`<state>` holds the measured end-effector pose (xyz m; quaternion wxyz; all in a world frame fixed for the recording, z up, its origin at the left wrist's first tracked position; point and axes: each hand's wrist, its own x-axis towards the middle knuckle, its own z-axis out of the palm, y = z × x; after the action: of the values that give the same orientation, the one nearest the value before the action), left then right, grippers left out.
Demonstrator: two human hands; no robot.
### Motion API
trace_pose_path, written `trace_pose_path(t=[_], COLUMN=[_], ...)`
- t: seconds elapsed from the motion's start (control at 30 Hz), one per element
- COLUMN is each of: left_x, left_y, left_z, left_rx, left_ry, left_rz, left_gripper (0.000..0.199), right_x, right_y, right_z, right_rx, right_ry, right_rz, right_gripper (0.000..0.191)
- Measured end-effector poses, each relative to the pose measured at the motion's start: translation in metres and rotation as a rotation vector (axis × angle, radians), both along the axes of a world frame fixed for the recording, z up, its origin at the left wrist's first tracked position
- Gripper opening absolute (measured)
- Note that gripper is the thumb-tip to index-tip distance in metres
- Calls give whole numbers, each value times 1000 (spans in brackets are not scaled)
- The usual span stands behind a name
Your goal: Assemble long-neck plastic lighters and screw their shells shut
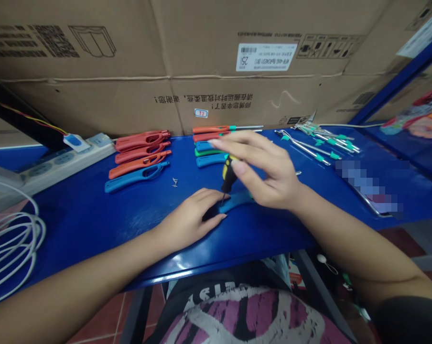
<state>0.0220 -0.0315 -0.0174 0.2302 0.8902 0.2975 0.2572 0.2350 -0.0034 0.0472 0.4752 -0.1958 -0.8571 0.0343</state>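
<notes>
A blue lighter handle [239, 201] lies on the blue table, partly covered by both hands. My left hand [189, 217] holds its left end between thumb and fingers, pressing it to the tabletop. My right hand [269, 174] grips a black and yellow screwdriver [228, 177] from above, thumb and fingertips at the handle. The screwdriver stands nearly upright, with its tip at the lighter handle's left end beside my left fingers. Small screws [175, 182] lie loose to the left. Behind my right hand, several lighters [210, 129] in orange, red, green and blue lie in a row, partly hidden.
At left lie red, orange and blue lighter shells [139, 180]. Metal lighter tubes with green parts [327, 138] are piled at back right, near a blurred-out phone-like object [366, 191]. A power strip [51, 167] and coiled white cable [18, 248] sit at left. Cardboard [130, 105] stands behind.
</notes>
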Motion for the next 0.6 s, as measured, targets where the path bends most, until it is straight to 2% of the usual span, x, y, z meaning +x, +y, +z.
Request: trace_pose_path(t=[0.1,0.2,0.27,0.4,0.43,0.53,0.6], left_x=[0,0,1,1,0,0,0], left_y=[0,0,-1,-1,0,0,0], left_z=[0,0,0,1,0,-1,-2], left_rx=[-3,16,20,12,14,23,23], left_ry=[7,7,4,20,23,22,24], left_rz=[-1,4,4,6,7,13,11], left_gripper=[32,30,30,32,31,31,31], right_x=[0,2,2,1,1,2,2], right_y=[2,5,5,3,3,3,3], right_z=[-3,-4,-4,-1,-1,-2,-2], right_rx=[-97,18,29,-160,-141,66,88], right_ry=[-24,8,-2,-75,-60,11,-15], right_rz=[25,2,11,96,96,55,44], right_gripper=[36,33,34,38,35,29,30])
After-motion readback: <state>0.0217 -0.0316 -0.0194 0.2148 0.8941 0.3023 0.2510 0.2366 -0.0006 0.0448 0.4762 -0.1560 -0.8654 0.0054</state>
